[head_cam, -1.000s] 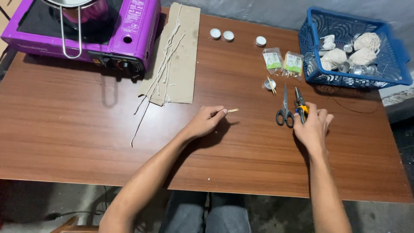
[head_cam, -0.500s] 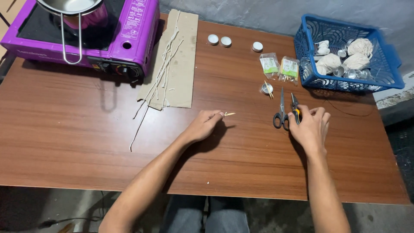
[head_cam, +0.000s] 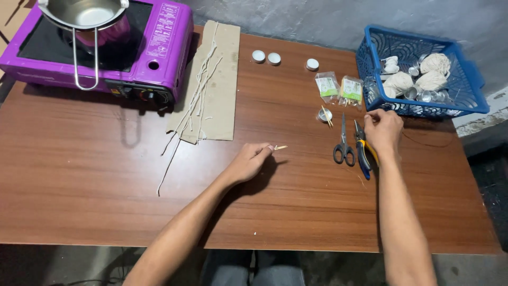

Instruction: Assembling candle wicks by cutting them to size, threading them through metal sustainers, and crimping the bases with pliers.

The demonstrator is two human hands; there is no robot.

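The left hand (head_cam: 247,161) rests on the wooden table (head_cam: 106,180), fingers pinching a short pale stick (head_cam: 279,147) that points toward 3 o'clock. The right hand (head_cam: 383,131) lies curled over the yellow-handled pliers (head_cam: 363,151); whether it grips them I cannot tell. Scissors (head_cam: 344,143) lie just beside, at 9 o'clock of the pliers.

Short pale wooden stick (head_cam: 280,147), lying flat mid-table, pinched at one end by fingertips, blue-and-yellow-handled pliers (head_cam: 363,148) flat on the table to the right, jaws pointing far, partly under a hand
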